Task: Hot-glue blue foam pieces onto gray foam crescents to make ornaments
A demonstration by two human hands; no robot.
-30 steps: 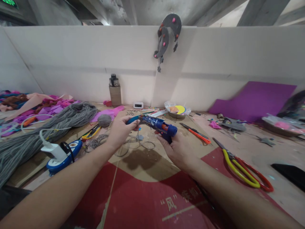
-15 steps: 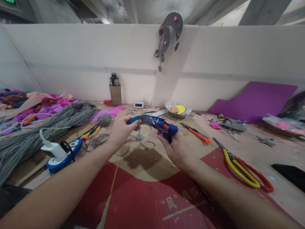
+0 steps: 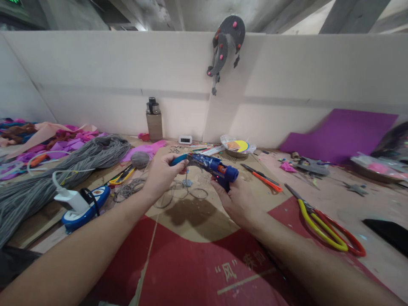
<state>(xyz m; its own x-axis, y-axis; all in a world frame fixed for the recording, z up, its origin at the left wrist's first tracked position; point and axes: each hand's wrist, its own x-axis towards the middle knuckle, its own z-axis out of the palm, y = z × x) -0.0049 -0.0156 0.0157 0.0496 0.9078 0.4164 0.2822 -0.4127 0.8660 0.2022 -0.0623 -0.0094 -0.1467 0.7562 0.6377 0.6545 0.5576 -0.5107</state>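
My right hand [image 3: 234, 195] is wrapped round the handle of a blue glue gun [image 3: 212, 165], whose nozzle points left. A small red light glows on the gun near my thumb. In my left hand [image 3: 164, 172] I pinch a small blue piece [image 3: 179, 160], its far end at the nozzle; its exact kind I cannot make out. Thin grey cord [image 3: 172, 193] loops over the cardboard beneath both hands.
To the left lie a blue power strip [image 3: 86, 208], a skein of grey yarn [image 3: 92, 159] and a yellow cutter [image 3: 123, 174]. On the right are an orange cutter [image 3: 263, 178], large scissors [image 3: 321, 223] and a black object [image 3: 387, 233]. A bowl [image 3: 237, 151] stands behind.
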